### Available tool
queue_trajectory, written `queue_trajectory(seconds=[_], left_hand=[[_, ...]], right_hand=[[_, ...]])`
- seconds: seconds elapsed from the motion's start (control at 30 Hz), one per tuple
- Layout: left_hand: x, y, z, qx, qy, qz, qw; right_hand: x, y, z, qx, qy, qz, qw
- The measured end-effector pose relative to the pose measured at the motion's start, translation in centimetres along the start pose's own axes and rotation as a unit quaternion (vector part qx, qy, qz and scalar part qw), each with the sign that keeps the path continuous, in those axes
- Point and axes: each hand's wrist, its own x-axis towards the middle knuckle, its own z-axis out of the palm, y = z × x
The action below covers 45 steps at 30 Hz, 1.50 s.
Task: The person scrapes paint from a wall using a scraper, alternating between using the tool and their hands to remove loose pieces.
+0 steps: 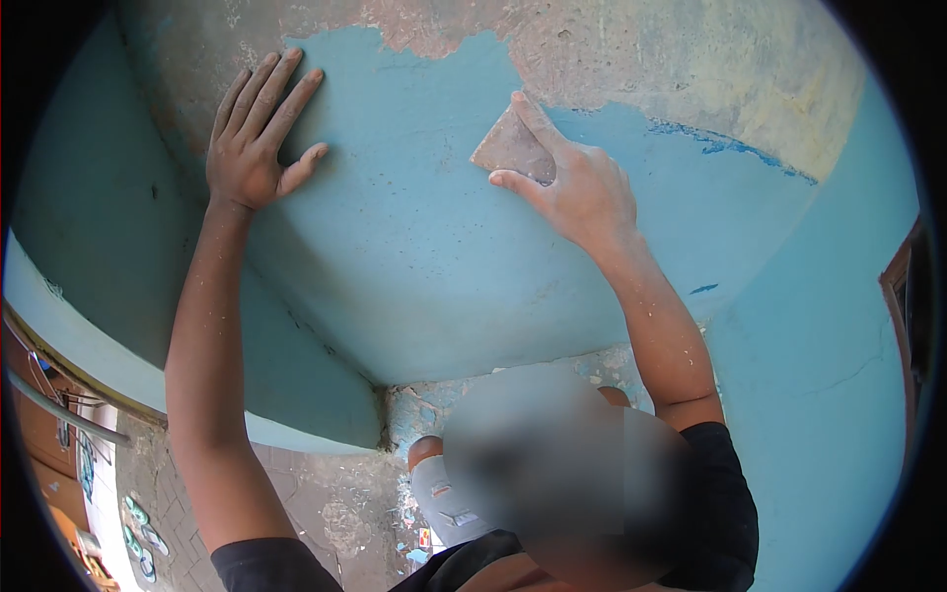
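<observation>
My left hand [254, 143] lies flat against the blue painted wall [395, 227], its fingers spread and holding nothing; its fingertips are dusty. To the right, my right hand [582, 183] grips a flat, greyish four-cornered scraper [515, 148] between thumb and fingers. The scraper lies against the blue paint, just below the ragged edge where the paint gives way to bare plaster [641, 59]. Part of the scraper is covered by my right hand.
Paint flakes [419, 555] litter the floor by a bent knee. Sandals [143, 538] stand at the lower left, near a grey pipe [69, 407]. The curved edge of a low wall [89, 331] runs along the left. A dark-framed opening [898, 296] is at the right.
</observation>
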Motion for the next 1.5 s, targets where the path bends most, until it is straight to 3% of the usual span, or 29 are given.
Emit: queue_trajectory(seconds=[0.23,0.33,0.7,1.5], left_hand=[[-0.2,-0.1,-0.1,0.005,-0.009,0.004,1.000],[0.0,0.0,-0.1,0.003,-0.010,0.004,1.000],[-0.1,-0.2,-0.3,0.005,-0.008,0.001,1.000],[-0.1,0.1,-0.2,0.001,-0.018,-0.004,1.000]], right_hand=[[0.7,-0.7,-0.7,-0.001,-0.026,0.010,1.000],[0.3,-0.2,0.4,0.004,0.025,-0.015,1.000],[0.3,0.4,0.0,0.010,-0.010,0.003,1.000],[1.5,-1.1,-0.7,0.030,0.027,-0.001,0.999]])
